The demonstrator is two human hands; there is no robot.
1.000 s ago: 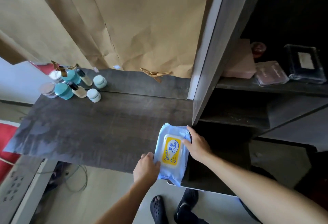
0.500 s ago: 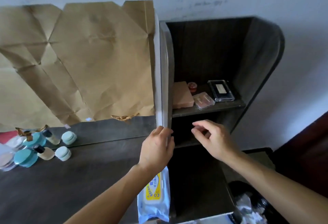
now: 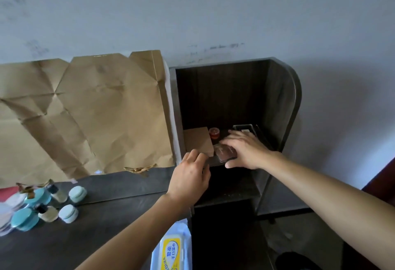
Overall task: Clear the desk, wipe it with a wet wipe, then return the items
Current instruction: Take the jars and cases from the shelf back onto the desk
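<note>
A blue-and-white wet-wipe pack (image 3: 171, 250) with a yellow label lies flat, lid closed, at the near right edge of the dark wooden desk (image 3: 96, 237). Teal-lidded jars and small bottles (image 3: 42, 207) stand clustered at the desk's far left. On the side shelf, a tan box (image 3: 197, 141), a small red jar (image 3: 214, 133), a brownish compact (image 3: 224, 152) and a clear-lidded black case (image 3: 243, 128) sit close together.

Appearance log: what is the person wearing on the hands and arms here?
Nothing visible. The left hand and right hand are ungloved, with no rings, watch or bands seen. The left arm and right arm are bare to the frame edge; no sleeve shows.
</note>
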